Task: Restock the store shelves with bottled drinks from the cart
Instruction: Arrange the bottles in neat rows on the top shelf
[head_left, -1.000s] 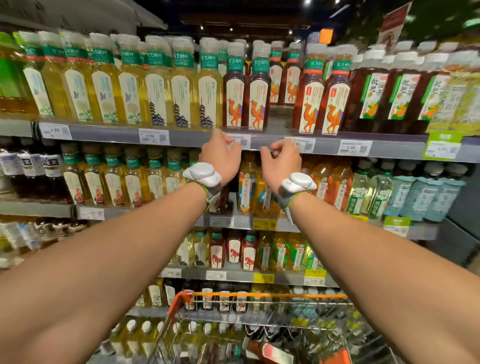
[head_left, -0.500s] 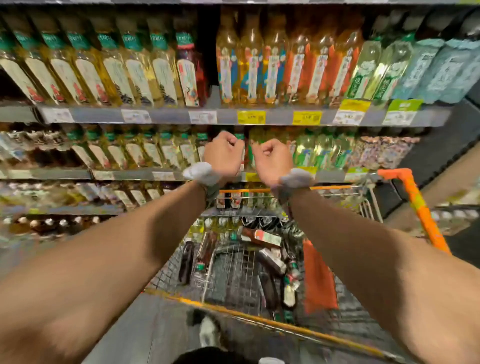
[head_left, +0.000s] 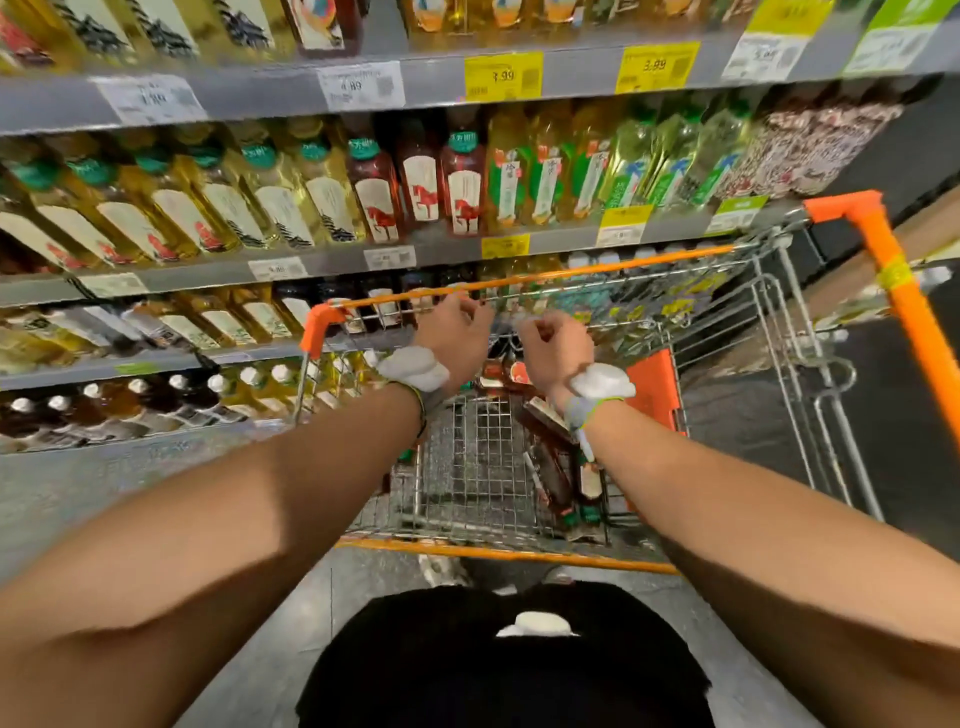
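Both my hands hang over the wire shopping cart (head_left: 519, 552) and hold nothing. My left hand (head_left: 457, 327) has loosely spread fingers near the cart's far orange rim. My right hand (head_left: 553, 345) is curled into a loose fist beside it. Several dark tea bottles (head_left: 550, 462) lie on their sides in the cart's basket, below my right wrist. The store shelves (head_left: 311, 266) behind the cart are packed with yellow, dark red and green bottled drinks, among them red-horse label bottles (head_left: 421, 189).
The cart's orange handle (head_left: 893, 275) rises at the right. An orange flap (head_left: 652, 389) sits inside the basket. Price tags line the shelf edges. Lower shelves at the left hold white-capped bottles (head_left: 176, 389). Grey floor lies between me and the shelving.
My view has swung down from the upper shelves to the cart. Both hands left the shelf edge and dropped over the basket, and the left hand's fingers have loosened.
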